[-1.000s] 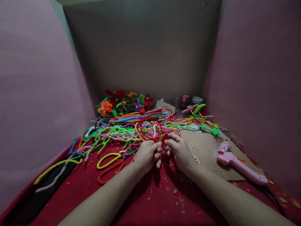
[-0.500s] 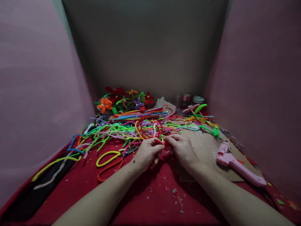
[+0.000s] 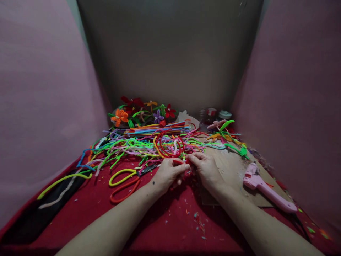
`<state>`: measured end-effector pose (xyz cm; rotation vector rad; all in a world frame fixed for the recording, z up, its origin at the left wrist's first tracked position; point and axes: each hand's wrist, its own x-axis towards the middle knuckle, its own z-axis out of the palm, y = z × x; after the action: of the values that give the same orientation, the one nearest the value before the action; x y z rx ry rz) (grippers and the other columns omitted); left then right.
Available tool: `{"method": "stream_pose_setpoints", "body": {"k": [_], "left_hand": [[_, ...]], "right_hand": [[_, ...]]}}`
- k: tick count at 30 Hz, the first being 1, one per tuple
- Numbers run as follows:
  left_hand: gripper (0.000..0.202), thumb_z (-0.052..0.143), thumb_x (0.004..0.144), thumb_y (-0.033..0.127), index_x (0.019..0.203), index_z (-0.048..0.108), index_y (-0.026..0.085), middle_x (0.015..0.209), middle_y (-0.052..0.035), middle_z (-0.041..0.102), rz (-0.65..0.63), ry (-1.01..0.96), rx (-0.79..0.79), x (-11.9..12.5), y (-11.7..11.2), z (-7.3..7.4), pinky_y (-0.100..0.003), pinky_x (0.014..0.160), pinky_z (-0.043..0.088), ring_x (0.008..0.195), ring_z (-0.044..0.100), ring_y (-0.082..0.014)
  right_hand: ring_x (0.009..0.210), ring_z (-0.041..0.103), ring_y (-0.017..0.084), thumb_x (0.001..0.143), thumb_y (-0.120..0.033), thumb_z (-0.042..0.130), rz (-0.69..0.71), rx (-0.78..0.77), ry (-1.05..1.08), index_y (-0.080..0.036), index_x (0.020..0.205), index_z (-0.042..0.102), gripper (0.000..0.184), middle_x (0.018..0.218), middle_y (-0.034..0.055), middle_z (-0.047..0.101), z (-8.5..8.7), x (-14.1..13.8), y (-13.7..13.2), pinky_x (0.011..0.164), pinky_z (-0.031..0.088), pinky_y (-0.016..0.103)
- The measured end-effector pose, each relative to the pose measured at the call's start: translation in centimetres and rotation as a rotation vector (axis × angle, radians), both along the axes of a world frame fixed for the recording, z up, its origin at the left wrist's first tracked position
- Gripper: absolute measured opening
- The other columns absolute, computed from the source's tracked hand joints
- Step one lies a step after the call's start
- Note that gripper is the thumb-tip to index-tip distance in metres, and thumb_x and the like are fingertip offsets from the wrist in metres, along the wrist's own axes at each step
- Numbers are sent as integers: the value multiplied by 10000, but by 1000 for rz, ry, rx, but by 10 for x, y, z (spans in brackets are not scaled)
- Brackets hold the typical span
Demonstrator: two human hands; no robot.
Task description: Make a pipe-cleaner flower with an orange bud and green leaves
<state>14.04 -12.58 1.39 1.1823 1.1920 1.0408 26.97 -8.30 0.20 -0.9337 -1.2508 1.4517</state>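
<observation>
Left hand point(image 3: 169, 172): is reaching in to the centre of the frame, its thumb and forefinger closing together on a red fuzzy piece point(image 3: 178, 162), the other fingers curling beneath.
Right hand point(image 3: 207, 170): is meeting it just right of centre, thumb and forefinger pinching the same red, no gap showing; its lower fingers are partly hiding.
Red piece: is sitting between the two sets of fingertips at mid-frame, its full shape hiding behind them.
Scissors point(image 3: 138, 174): are lying left of the left hand, yellow and red handles facing lower left.
Red cloth point(image 3: 157, 227): is covering the lower frame and carrying small scraps point(image 3: 198, 221).
Fuzzy stems point(image 3: 130, 145): are tangling across the middle, beyond the hands.
Glue gun point(image 3: 262, 185): is resting at right, pink, partly over a flat board point(image 3: 233, 170).
Flowers point(image 3: 119, 117): are clustering behind the stems, left of centre.
</observation>
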Motion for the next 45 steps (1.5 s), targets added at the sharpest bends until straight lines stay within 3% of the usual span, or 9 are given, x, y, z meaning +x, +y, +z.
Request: {"method": "stream_pose_setpoints", "body": {"k": [4,10,13,19,23,29,36,41,45], "left_hand": [[250,633,680,369,611,530,152,416,64,459,49,-67,23,-1,2,-2,-161,260,233,265,354,-43],[205,678,621,271,612,509,156,372,98,383,30,-269,-115,1,5,-3,-150,259,163,246,231,-15],[188,669,635,278,629,535,146,397,87,402,1,-316,-124,1,4,-4,-150,266,179,256,252,-15],[189,641,678,290,621,550,134,427,76,423,-5,-318,-27,-4,4,-6,-154,268,202,265,289,-16],[209,630,692,304,609,536,136,447,63,450,2,-279,12,-5,6,-8,-155,269,207,279,328,-26],[218,614,709,340,667,562,132,456,65,432,-19,-209,33,-6,6,-9,-159,271,229,291,333,-34],[166,580,700,272,624,525,135,501,47,474,-24,-283,5,-8,8,-9,-155,278,264,309,353,-32],[208,554,724,283,582,525,134,425,44,478,2,-158,-22,-7,8,-8,-154,270,268,271,358,-39],[129,582,713,273,699,543,151,454,57,516,78,-103,-14,-5,7,-3,-141,271,288,283,407,-45]], "right_hand": [[375,403,76,665,-392,655,114,-64,77,-151,588,569,268,449,-34,502,1,0,-1,372,282,208],[325,353,53,579,-341,719,28,-113,111,-151,530,535,269,398,-52,470,2,1,0,319,218,186],[349,414,73,548,-335,735,84,-200,203,-156,575,557,253,433,-46,503,0,1,4,313,253,185],[445,498,106,735,-472,563,235,-136,243,-157,613,596,340,524,10,588,-3,1,7,394,354,206],[436,477,98,740,-409,583,288,-139,233,-148,625,617,287,515,7,584,-2,1,4,403,340,209],[405,438,75,620,-225,700,185,-125,202,-143,563,569,164,463,-37,530,-2,1,4,410,324,205],[424,460,74,671,-278,675,202,-101,158,-136,664,604,159,527,-17,578,-4,0,1,409,326,196],[408,465,68,679,-276,662,176,-58,95,-131,640,611,158,517,-8,597,-4,-2,-4,405,324,187],[393,474,75,665,-292,649,127,-73,52,-131,617,610,173,499,-3,602,-1,-2,-5,393,344,185]]}}
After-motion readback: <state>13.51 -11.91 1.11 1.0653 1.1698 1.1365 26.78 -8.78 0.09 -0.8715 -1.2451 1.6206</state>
